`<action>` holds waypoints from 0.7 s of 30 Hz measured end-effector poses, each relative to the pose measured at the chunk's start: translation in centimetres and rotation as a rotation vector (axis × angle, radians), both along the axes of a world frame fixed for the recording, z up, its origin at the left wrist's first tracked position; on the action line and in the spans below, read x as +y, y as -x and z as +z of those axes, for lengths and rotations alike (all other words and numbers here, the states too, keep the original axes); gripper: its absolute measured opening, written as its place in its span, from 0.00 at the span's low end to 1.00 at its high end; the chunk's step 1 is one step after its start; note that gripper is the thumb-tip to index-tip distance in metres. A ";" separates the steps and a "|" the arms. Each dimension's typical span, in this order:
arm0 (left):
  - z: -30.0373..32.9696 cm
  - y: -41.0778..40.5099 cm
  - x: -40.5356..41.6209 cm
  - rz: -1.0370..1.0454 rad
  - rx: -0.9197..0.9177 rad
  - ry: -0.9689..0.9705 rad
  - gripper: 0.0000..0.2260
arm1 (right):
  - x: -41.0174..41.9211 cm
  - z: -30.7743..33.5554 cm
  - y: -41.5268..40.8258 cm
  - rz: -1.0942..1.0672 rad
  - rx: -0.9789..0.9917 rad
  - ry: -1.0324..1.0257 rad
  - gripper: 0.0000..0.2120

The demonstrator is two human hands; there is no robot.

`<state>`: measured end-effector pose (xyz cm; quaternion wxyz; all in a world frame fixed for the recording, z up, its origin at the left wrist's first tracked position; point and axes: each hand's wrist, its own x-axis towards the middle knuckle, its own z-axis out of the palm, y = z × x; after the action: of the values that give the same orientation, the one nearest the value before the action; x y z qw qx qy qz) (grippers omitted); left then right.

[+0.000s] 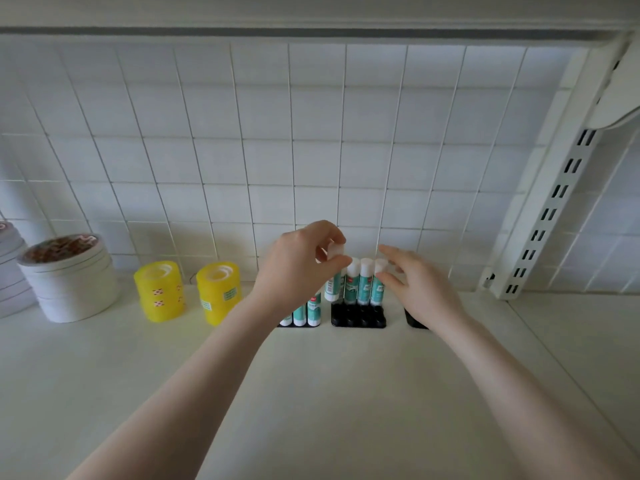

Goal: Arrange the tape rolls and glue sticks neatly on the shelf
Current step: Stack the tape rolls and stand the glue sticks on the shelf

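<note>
**Glue stick held over middle holder; tape stacked at left**

Left hand (298,268): fingers curled round the white cap of a glue stick (334,275), pinching it between thumb and fingertips. The stick hangs upright, tilted slightly, its lower end above the back left corner of the middle black holder (358,317), clear of the sockets.

Right hand (415,285): fingers straight and relaxed, gripping nothing. The thumb and fingertips rest against the rightmost of three glue sticks (365,282) standing upright in the back row of the middle holder. The front sockets of that holder show as dark holes.

Left holder (298,323): largely hidden by the left wrist; three upright glue sticks (306,311) visible in it. A third black holder (414,322) sits just right of the middle one, mostly covered by the right hand; contents cannot be told.

Shelf (311,393): white, backed by a white wire grid (277,150). Two stacks of yellow tape rolls (188,292) stand side by side, left of the holders. Further left, a stack of wide white tape rolls (71,278); another white stack is cut off at the frame edge. A slotted white upright (550,209) stands at the right.
</note>
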<state>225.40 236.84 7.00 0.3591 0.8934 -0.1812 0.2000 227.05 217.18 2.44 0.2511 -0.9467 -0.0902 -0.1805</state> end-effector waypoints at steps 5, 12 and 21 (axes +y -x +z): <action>-0.7 -1.6 -1.1 -0.022 0.033 -0.044 0.07 | -2.4 0.6 1.3 -0.129 -0.144 0.166 0.17; -3.0 -2.9 -2.6 0.058 0.013 -0.123 0.06 | -3.6 -0.8 3.2 -0.181 -0.104 0.208 0.17; -4.0 -3.2 -2.8 0.074 -0.110 -0.156 0.08 | -2.9 -2.0 3.4 -0.152 -0.058 0.180 0.18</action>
<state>228.63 234.08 3.00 0.2705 0.9123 -0.1828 0.2473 223.70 214.30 0.39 0.1478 -0.9639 -0.0412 -0.2175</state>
